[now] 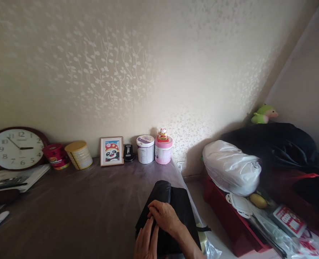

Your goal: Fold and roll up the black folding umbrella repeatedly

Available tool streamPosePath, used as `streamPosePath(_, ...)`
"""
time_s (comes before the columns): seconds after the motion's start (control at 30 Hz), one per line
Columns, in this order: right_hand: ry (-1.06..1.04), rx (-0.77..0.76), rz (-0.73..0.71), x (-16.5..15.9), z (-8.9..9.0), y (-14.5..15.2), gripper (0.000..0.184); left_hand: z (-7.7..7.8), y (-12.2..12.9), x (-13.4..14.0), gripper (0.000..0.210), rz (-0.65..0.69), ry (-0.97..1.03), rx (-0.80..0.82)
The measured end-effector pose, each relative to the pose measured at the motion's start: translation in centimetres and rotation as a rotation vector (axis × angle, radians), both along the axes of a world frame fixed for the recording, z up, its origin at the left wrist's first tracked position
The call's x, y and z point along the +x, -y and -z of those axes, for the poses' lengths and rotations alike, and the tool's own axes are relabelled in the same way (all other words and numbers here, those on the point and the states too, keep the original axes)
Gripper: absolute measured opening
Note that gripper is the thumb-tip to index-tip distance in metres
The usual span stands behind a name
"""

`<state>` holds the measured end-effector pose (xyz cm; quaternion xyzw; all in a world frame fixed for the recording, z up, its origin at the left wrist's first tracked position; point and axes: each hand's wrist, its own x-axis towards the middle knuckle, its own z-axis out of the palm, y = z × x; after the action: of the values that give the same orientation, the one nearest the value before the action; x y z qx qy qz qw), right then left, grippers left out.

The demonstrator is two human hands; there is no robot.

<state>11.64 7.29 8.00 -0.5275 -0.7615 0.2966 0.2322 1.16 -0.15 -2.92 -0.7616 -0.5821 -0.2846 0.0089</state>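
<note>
Meeting over the black bag (179, 201) are our left hand (146, 240) and curled right hand (164, 217). Whether either grips, we cannot tell.

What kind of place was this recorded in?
Probably a room in a home: a wall clock leans by patterned wallpaper, a framed panda picture stands nearby, and a green plush toy sits at right.
</note>
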Motion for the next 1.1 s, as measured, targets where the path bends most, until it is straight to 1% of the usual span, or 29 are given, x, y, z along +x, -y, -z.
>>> streamPosePath(0.07,0.038,0.045,-0.018,0.1,0.3,0.2,0.027,0.5,-0.2,0.5,0.057,-0.016,-0.048,0.016)
streamPosePath(0.17,0.093,0.116,-0.057,0.6,0.8,0.6,0.025,1.9,-0.4,0.7,0.065,-0.040,-0.089,0.049)
streamPosePath(0.3,0.065,0.184,-0.100,1.2,1.2,1.2,0.023,3.4,-0.6,0.5,0.076,0.007,-0.079,0.097)
streamPosePath(0.43,0.030,0.330,-0.167,1.7,1.5,1.1,0.023,3.9,-0.8,0.5,0.078,0.008,-0.055,0.114)
streamPosePath(0.5,0.047,0.393,-0.216,2.0,1.9,0.7,0.022,4.1,-0.7,0.6,0.075,0.001,-0.044,0.103)
streamPosePath(0.57,0.067,0.432,-0.235,2.2,2.4,0.0,0.021,4.2,-0.7,0.7,0.071,-0.006,-0.031,0.075)
streamPosePath(0.67,0.094,0.446,-0.228,2.3,3.0,-1.4,0.022,4.2,-0.6,0.7,0.064,-0.019,-0.013,0.000)
streamPosePath(0.8,0.129,0.445,-0.210,2.2,3.1,-3.4,0.025,3.4,-0.4,0.8,0.061,-0.006,0.013,-0.149)
streamPosePath(0.93,0.179,0.451,-0.159,2.2,3.2,-5.4,0.025,2.4,-0.3,0.8,0.066,-0.004,0.057,-0.280)
streamPosePath(1.1,0.246,0.463,-0.077,2.3,3.7,-7.8,0.027,1.1,-0.4,0.8,0.070,-0.013,0.127,-0.419)
